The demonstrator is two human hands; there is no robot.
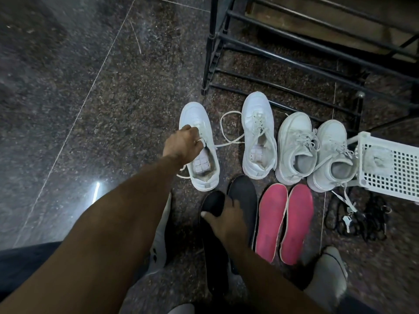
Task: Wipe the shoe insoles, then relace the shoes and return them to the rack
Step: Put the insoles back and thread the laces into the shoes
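Note:
Several white shoes stand in a row on the dark stone floor. My left hand [184, 145] grips the tongue edge of the leftmost white shoe [199, 152], whose inside shows a bare gridded sole. A loose white lace [229, 132] trails from it toward the second shoe [258, 137]. My right hand [226, 220] holds the toe end of a black insole [214, 250] lying on the floor. A second black insole [243, 191] lies beside it. Two pink insoles [284, 223] lie to the right, in front of two more white shoes [315, 152].
A black metal shoe rack [283, 64] stands at the back right. A white perforated basket [394, 164] with a grey cloth in it sits at the right edge. Black laces and keys [356, 216] lie on the floor. My socked feet frame the insoles.

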